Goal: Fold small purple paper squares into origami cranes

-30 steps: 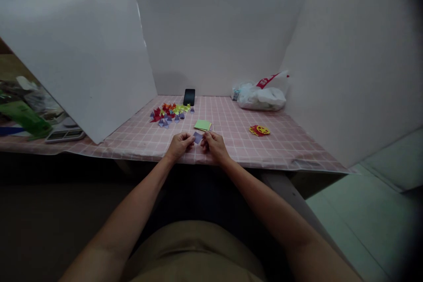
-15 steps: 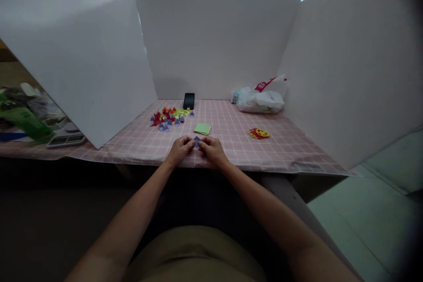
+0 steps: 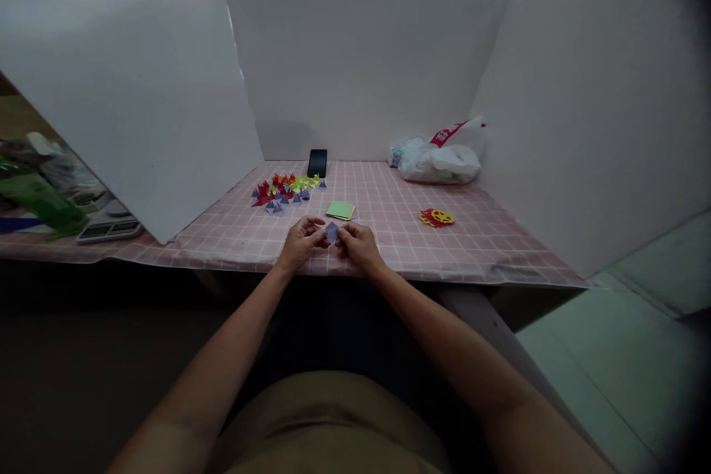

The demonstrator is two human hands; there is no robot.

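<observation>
A small folded piece of purple origami paper (image 3: 332, 232), diamond-shaped, is held upright between my hands near the table's front edge. My right hand (image 3: 358, 243) pinches its right side between thumb and fingers. At its left side, the thumb and lower fingers of my left hand (image 3: 303, 241) close on the edge, while the index finger is lifted a little. Just beyond lies a stack of square paper (image 3: 340, 209), light green on top. Farther left is a cluster of small folded paper pieces (image 3: 281, 192) in red, orange, yellow and purple.
A dark phone (image 3: 318, 163) lies at the back. Red and yellow cut-out shapes (image 3: 436, 218) lie to the right, with a white plastic bag (image 3: 441, 163) behind. White panels (image 3: 366, 59) wall in the checked tablecloth (image 3: 383, 192). Outside, left, sits a kitchen scale (image 3: 109, 228).
My left index finger has lifted away from the purple paper, which now shows more of its face. The view has tilted slightly downward.
</observation>
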